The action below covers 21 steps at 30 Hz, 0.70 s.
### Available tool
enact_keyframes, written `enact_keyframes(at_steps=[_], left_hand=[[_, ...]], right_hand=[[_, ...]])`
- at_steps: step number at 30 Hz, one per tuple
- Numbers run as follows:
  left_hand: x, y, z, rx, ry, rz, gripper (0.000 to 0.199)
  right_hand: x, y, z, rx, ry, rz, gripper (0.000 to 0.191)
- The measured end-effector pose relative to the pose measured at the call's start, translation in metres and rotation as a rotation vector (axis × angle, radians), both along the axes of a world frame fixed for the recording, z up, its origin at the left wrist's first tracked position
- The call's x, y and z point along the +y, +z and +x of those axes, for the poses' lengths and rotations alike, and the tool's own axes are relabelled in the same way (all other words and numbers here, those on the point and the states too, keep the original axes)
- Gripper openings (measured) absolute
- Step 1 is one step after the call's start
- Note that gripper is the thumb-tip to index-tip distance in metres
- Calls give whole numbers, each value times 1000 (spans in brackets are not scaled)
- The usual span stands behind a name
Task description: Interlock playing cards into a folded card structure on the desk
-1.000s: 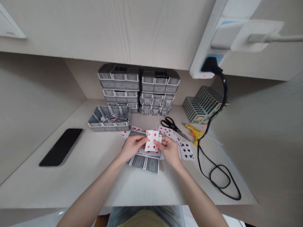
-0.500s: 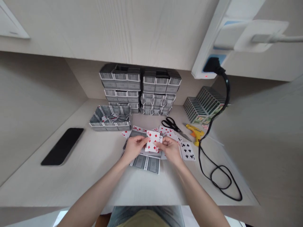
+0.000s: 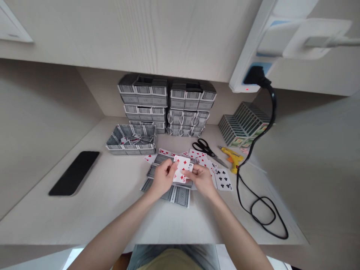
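A six of diamonds playing card (image 3: 181, 167) faces up between my two hands, with the edge of another card showing behind its right side. My left hand (image 3: 164, 175) pinches the left edge, thumb on the face. From the right, my right hand (image 3: 200, 177) grips the cards with its thumb across the lower part. Beneath them lie joined grey-backed card panels (image 3: 180, 196), partly covered by my hands. Loose cards are spread behind and to the right, among them a six of clubs (image 3: 223, 179).
Scissors (image 3: 206, 148) and a yellow glue gun (image 3: 232, 156) with a looping black cord (image 3: 271, 210) lie at right. An open card-built box (image 3: 131, 150) holds scraps. Stacked card boxes (image 3: 146, 98) stand behind; green-striped packs (image 3: 235, 130) sit back right. A phone (image 3: 74, 173) lies left.
My left hand has shifted slightly, and its thumb now lies further up the six of diamonds. The card has tilted a little. Both hands keep their grip.
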State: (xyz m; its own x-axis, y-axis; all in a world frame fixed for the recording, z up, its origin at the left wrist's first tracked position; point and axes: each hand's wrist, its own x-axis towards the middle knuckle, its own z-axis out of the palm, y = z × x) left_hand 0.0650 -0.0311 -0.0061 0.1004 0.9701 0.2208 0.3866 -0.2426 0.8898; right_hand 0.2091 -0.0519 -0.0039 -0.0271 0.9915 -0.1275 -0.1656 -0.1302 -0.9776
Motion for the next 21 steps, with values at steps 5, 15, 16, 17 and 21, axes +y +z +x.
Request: enact_keyframes(at_steps=[5, 15, 16, 17, 21], left_hand=[[3, 0, -1, -8, 13, 47, 39], [7, 11, -11, -804, -367, -726, 27], [7, 11, -11, -828, -378, -757, 26], [7, 11, -11, -839, -376, -778, 25], [7, 11, -11, -813, -324, -775, 24]], right_hand=[[-1, -2, -1, -130, -46, 73, 22], [4, 6, 8, -28, -124, 84, 28], [5, 5, 9, -26, -124, 86, 27], [5, 4, 9, -27, -127, 87, 27], [6, 0, 8, -50, -157, 81, 26]])
